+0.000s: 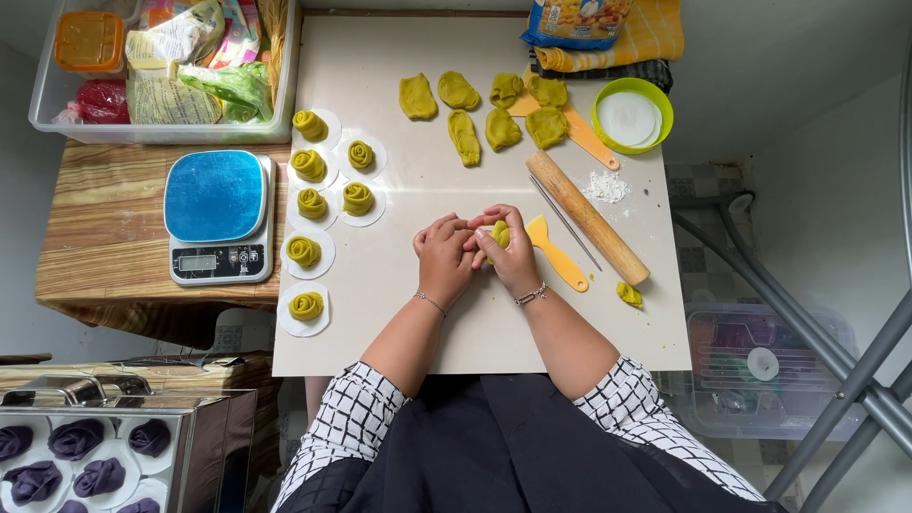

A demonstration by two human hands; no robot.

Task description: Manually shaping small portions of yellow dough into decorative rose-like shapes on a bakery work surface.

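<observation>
My left hand (443, 253) and my right hand (511, 249) meet over the white board (418, 313), both closed around a small yellow-green dough piece (500, 233), which is mostly hidden by my fingers. Several finished dough roses (306, 306) sit on white paper rounds to the left. Several flat yellow-green dough pieces (465, 136) lie at the far side of the board. A yellow scraper (554, 253) lies just right of my right hand.
A wooden rolling pin (586, 216) and a thin stick (564, 221) lie at right, a dough scrap (629, 294) near them. A green bowl (633, 115), a blue-topped kitchen scale (218, 215), a clear tub of packets (161, 71) and a steamer tray of purple dough roses (76, 454) stand around.
</observation>
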